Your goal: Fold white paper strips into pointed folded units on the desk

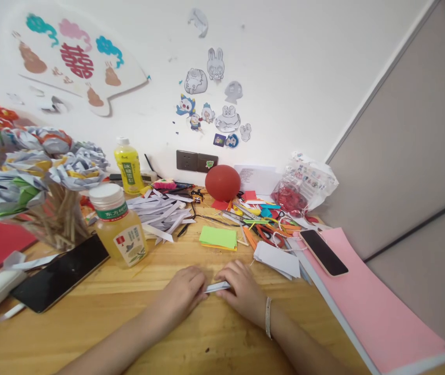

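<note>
A narrow folded strip of white paper (217, 287) spans the gap between my two hands, low over the wooden table (191, 333). My left hand (188, 288) is closed on the strip's left end. On the other end, the fingers of my right hand (241, 289) are pinched, with a bracelet at that wrist. Just beyond my hands lies a stack of green and orange paper (218, 237). To the right of my right hand is a small pile of white paper pieces (277, 259).
Left stand a large juice bottle (123, 229), a yellow bottle (128, 166), paper flowers (76, 169) and a black phone (62, 273). Behind are white paper strips (163, 211) and a red balloon (223, 183). Another phone (323, 252) rests on pink paper (378, 297) at right.
</note>
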Tool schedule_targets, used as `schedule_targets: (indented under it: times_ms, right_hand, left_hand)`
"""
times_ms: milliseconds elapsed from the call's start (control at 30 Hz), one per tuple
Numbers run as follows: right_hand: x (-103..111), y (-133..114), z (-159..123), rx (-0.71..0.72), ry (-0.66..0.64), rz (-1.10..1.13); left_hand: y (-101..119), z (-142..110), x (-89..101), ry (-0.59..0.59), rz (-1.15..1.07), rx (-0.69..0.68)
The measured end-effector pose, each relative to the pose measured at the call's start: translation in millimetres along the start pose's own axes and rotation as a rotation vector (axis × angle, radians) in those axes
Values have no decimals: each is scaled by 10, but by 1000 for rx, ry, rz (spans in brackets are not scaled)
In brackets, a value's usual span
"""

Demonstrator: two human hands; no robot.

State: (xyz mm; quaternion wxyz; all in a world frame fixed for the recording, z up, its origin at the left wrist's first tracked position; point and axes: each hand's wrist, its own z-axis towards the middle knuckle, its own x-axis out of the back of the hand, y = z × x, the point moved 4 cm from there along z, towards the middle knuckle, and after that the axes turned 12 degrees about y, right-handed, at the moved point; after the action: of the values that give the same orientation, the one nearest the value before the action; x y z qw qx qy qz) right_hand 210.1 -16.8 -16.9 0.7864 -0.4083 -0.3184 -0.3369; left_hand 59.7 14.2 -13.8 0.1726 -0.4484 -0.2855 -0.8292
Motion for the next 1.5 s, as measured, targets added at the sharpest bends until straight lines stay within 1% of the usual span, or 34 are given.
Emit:
schedule_targets:
  times_ms: [133,200,267,333,433,533,633,767,867,967,1067,1133,1200,1333,1400,1500]
  right_hand:
    - [-37,-100,-23,208,-1,-56]
    - [-46,-124,-40,260,21,-90]
    - [-40,-130,-59,271,30,-104]
    - [-15,-118,-75,241,25,-95]
    - [29,-71,-89,138,-11,-56]
    - [65,-6,-88,27,-43,-9]
    - [103,42,-67,-26,-44,94]
    - [143,94,-50,-87,-76,252]
    - [160,153,-66,-206,-75,306]
    - [154,177,-92,-313,-96,400]
    - [166,146,-88,-301,-116,512]
    - [188,142,-77,-279,-111,510]
    - [198,161,-73,-282,-112,459]
    - [175,220,-78,-295,-107,336]
    - [165,240,-74,-255,-85,276]
    - [205,287,-57,-184,-4,142]
  left_hand:
    - [86,-40,14,89,-25,-81]
    - [124,-48,35,106,-17,-124]
    - [147,-49,60,111,-6,-157]
    - [160,-46,91,117,-8,-178]
    - [154,-41,138,94,-59,-179]
    - [94,-41,159,-19,-172,-99]
    - [17,-48,168,-134,-282,8]
    - [-57,-45,191,-184,-254,158]
    - [-49,-36,200,-216,-269,200]
    - [-54,-33,197,-232,-337,236]
    - [-89,-43,182,-275,-483,289]
    - [-105,-47,182,-307,-551,294]
    - [-131,-48,196,-313,-497,305]
    - [-152,-30,257,-263,-301,311]
    - [-143,-14,282,-248,-284,309]
    - [-175,12,302,-222,-300,372]
